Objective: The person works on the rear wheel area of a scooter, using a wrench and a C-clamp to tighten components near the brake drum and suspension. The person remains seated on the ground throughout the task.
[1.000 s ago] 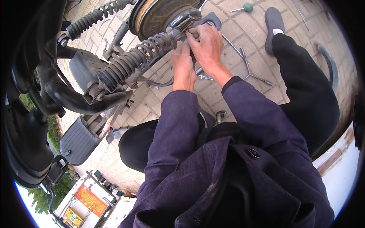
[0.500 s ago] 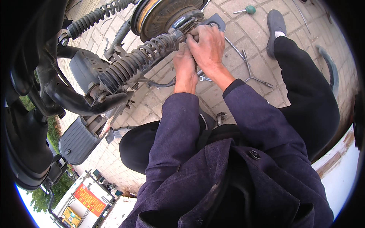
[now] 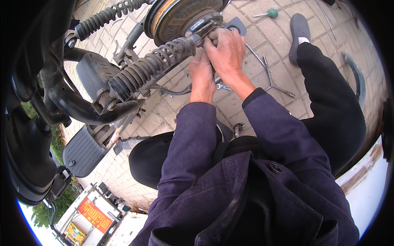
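Observation:
Both of my hands are together at the lower end of a coil-spring shock absorber point(image 3: 141, 67), beside the hub of a dusty wheel point(image 3: 180, 24). My right hand point(image 3: 227, 53) is closed, its fingers curled in at the hub's axle end. Just below and left of it, my left hand point(image 3: 201, 76) is closed too, with its fingertips tucked under the right hand. What either one grips is hidden behind the fingers. A flat grey metal plate with a hole point(image 3: 237, 25) shows right behind the right hand's knuckles.
On the paving lie a green-handled screwdriver point(image 3: 272, 13), a three-armed socket wrench point(image 3: 269, 74) and a ratchet-like metal tool point(image 3: 238, 128). A wrench end point(image 3: 223, 86) shows by my left wrist. The vehicle's black frame point(image 3: 78, 104) fills the left side. A curved grey piece point(image 3: 356, 78) lies far right.
The whole view has shifted very slightly. Both hands stay closed at the same spot by the hub, with hardly any change in the fingers.

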Available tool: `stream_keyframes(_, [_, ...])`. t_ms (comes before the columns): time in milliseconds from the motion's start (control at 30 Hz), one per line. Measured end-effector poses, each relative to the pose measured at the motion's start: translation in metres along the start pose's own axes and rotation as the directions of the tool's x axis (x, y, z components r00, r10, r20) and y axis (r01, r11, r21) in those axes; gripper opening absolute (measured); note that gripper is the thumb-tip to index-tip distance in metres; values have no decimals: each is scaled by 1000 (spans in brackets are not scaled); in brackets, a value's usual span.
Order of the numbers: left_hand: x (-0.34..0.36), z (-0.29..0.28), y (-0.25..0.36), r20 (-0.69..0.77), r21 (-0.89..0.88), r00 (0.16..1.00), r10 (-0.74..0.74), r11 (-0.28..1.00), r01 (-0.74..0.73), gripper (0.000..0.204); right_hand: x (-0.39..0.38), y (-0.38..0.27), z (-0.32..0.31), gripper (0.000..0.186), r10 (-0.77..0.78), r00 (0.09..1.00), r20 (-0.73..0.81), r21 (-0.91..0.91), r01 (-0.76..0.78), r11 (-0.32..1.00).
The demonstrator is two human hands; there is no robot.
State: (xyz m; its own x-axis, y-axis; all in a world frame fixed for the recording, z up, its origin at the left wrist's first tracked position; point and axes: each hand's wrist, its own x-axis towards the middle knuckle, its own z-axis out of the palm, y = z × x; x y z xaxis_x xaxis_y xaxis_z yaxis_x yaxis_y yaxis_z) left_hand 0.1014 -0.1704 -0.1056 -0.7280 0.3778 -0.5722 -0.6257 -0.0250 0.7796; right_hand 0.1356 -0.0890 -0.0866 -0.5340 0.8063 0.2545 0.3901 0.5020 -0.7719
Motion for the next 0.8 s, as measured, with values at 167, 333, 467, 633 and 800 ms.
stream_keyframes(167, [1,2,-1,1,-33,1000,20,999,-20,25,1,0,0,14,3,1000,24,-28,-2,1000])
stream_keyframes(333, [2,-1,-1,34,-9,999,24,1000,-24,25,3,1,1,13,-43,999,2,-67,43,997])
stream_keyframes(467, [1,0,-2,27,-31,999,27,999,-26,26,2,2,2,14,-31,1000,3,-63,31,998])
stream_keyframes(633, [-2,2,0,43,-47,998,46,998,-44,28,0,3,4,15,-112,993,-37,-105,108,989])
stream_keyframes(800, [-4,4,2,19,-60,999,49,997,-48,30,0,3,1,16,-190,981,-49,-160,180,971])
